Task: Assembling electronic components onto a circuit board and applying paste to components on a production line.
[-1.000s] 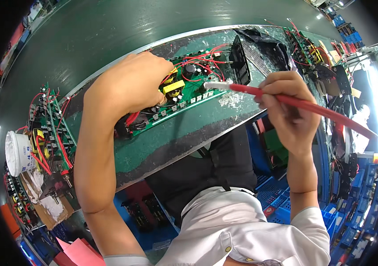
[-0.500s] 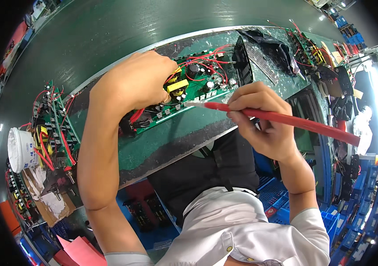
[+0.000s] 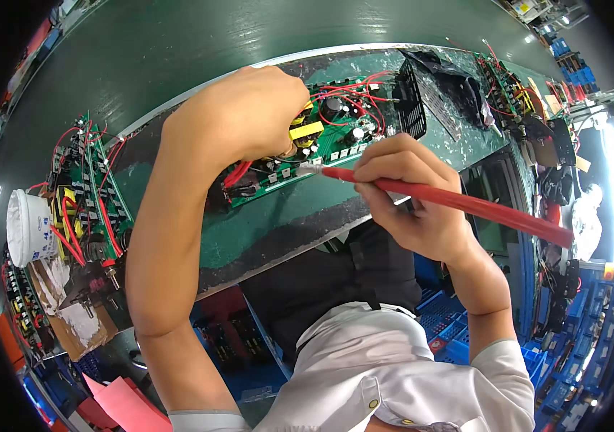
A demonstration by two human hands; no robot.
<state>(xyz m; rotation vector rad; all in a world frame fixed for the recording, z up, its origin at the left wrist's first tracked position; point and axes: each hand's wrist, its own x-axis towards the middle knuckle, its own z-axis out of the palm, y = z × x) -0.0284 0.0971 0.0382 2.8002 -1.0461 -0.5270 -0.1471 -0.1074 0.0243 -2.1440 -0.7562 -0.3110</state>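
Note:
A green circuit board (image 3: 328,147) lies on the workbench in front of me, carrying black cylindrical capacitors, red wires and a yellow-wrapped transformer (image 3: 306,132). My left hand (image 3: 238,119) is closed over its left half, with the thumb side down beside the transformer. The fingertips are hidden behind the hand. Pinched between thumb and fingers of my right hand (image 3: 429,229) is a brush with a long red handle (image 3: 501,216). Its pale tip (image 3: 310,168) meets the row of small parts along the board's near edge.
A black mesh panel (image 3: 411,101) stands at the board's right end, near a crumpled black bag (image 3: 451,79). Leftward are another wired board (image 3: 98,187), a white tub (image 3: 28,227) and torn cardboard (image 3: 80,327). More wired boards (image 3: 508,86) sit at far right.
The brush tip has shifted slightly left along the board's near edge, with my right hand following. My left hand keeps its place over the board. The whole view has moved a little.

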